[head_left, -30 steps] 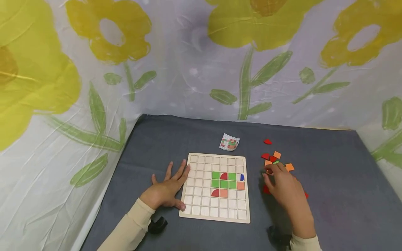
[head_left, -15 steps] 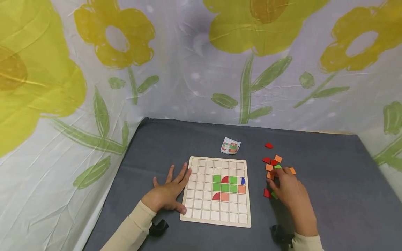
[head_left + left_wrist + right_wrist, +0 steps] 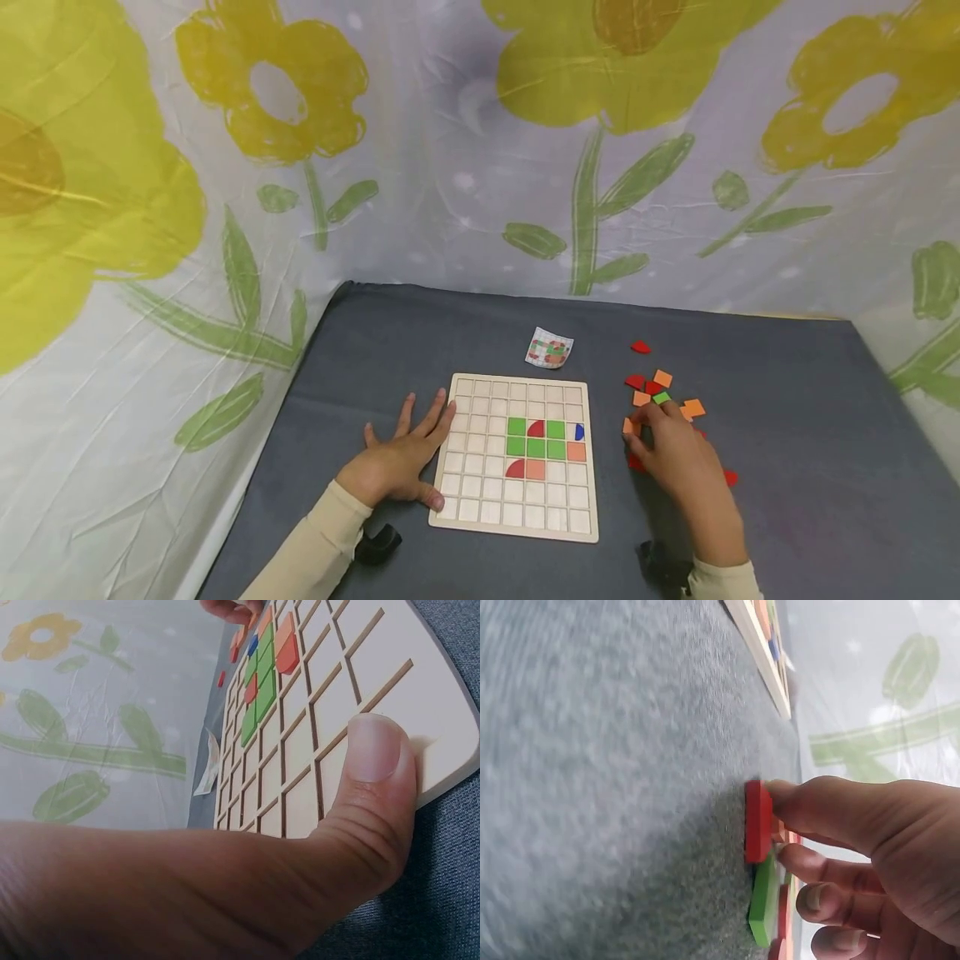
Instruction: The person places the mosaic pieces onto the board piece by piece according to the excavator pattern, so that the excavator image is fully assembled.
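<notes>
A wooden grid board point(image 3: 480, 483) lies on the dark cloth, with green, red, orange and blue tiles set in some cells. My left hand point(image 3: 393, 467) rests spread at the board's left edge; its thumb point(image 3: 375, 761) presses on the near-left corner of the frame. To the right of the board, my right hand point(image 3: 682, 458) pinches an orange square tile point(image 3: 630, 426) between thumb and index finger. In the right wrist view a red tile point(image 3: 756, 821) and a green tile point(image 3: 762, 904) lie just by the fingertips. The hand hides part of the loose tiles.
Loose tiles surround the right hand, among them an orange square point(image 3: 693, 407), a green tile point(image 3: 661, 398) and a red quarter-round tile point(image 3: 641, 347). A small printed pattern card point(image 3: 550, 348) lies behind the board. A flowered curtain point(image 3: 420, 208) rises behind the cloth-covered table point(image 3: 810, 467).
My right hand first drew back to the right, then moved left and took hold of an orange tile, which shifted slightly left. The left hand stays on the board; the head view tilted slightly.
</notes>
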`<state>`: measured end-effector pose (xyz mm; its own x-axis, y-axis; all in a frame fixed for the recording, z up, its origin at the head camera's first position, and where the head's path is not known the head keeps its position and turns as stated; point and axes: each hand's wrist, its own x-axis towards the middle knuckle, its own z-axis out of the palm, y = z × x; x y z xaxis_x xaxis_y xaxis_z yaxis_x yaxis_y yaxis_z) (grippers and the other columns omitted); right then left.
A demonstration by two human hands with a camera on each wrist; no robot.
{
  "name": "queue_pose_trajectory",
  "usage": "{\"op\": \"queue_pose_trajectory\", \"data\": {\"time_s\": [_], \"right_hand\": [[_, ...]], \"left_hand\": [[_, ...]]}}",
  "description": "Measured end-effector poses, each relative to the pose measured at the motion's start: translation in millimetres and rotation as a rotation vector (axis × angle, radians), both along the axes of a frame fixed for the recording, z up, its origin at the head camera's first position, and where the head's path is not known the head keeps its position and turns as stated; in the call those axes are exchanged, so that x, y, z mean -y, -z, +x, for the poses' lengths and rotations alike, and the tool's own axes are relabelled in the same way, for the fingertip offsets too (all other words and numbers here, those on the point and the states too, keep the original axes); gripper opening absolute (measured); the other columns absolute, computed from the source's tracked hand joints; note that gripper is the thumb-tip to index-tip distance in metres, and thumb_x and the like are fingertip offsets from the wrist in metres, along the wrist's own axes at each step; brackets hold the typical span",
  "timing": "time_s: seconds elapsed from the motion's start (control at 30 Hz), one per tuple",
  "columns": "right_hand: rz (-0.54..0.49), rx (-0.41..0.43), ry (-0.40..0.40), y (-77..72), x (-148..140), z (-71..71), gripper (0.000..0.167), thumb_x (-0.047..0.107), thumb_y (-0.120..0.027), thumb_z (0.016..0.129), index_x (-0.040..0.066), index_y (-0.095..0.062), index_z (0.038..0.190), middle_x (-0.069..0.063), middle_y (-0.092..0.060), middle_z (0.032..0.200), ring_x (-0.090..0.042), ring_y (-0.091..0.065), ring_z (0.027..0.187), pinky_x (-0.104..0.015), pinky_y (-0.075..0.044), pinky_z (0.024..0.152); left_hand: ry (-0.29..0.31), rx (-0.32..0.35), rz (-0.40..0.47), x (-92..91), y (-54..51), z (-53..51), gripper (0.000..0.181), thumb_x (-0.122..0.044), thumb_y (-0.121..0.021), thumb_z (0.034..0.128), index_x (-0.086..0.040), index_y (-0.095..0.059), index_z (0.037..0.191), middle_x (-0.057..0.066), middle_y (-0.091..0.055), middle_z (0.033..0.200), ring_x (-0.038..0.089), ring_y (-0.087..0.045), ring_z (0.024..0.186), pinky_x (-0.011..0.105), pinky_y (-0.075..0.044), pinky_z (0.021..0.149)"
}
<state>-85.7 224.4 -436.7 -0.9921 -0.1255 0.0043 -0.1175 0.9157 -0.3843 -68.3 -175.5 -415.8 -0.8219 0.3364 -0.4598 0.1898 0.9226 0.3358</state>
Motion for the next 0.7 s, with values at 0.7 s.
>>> {"op": "queue_pose_trajectory", "data": {"time_s": [0.7], "right_hand": [[0.009,0.010,0.001,2.4,15,-2.4,0.026,0.020,-0.081,0.090,0.006,-0.070,0.109,-0.009,-0.057,0.097,-0.020,-0.055,0.072,-0.034,-0.046,0.058]], "left_hand": [[-0.005,0.011,0.014,-1.0,-1.8,-0.8,0.139,-0.047,-0.095,0.0684,-0.023,-0.006,0.173,0.000,0.011,0.178,0.044,0.016,0.161,0.094,-0.003,0.103]]}}
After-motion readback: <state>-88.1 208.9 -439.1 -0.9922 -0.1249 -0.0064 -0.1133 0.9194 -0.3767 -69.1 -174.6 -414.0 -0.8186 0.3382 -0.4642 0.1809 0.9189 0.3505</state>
